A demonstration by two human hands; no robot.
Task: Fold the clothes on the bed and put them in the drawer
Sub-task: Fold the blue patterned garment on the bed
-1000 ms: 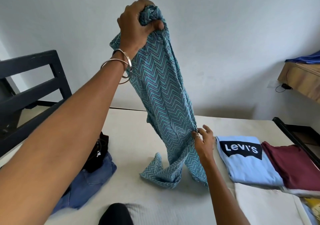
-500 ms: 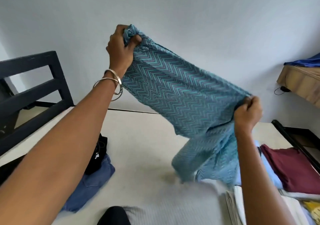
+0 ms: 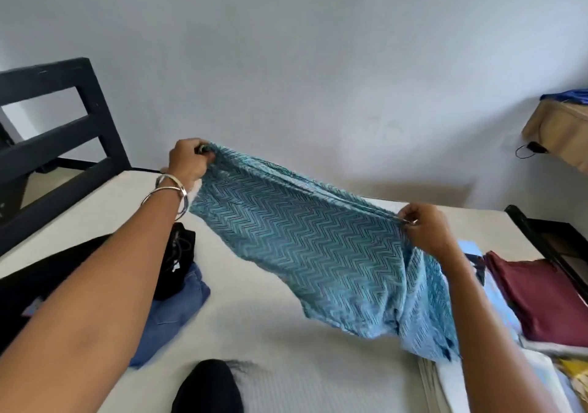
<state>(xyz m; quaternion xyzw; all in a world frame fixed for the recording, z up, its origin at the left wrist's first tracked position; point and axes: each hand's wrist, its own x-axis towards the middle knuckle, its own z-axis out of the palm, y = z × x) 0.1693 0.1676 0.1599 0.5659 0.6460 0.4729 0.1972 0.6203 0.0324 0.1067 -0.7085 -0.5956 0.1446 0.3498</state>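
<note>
Head view: I'm watching left hand [image 3: 187, 161] gripping one end of teal zigzag garment [image 3: 305, 247], right hand [image 3: 424, 228] pinching other end, cloth hanging between them above bed [image 3: 254, 311]. Advising even tension, edges aligned before laying flat.

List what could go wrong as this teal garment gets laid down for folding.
The teal garment is stretched between the left hand and right hand, and its loose end hangs over the folded stack on the right, so it may drag that stack askew. The bunched grip at each end could leave creases.
</note>
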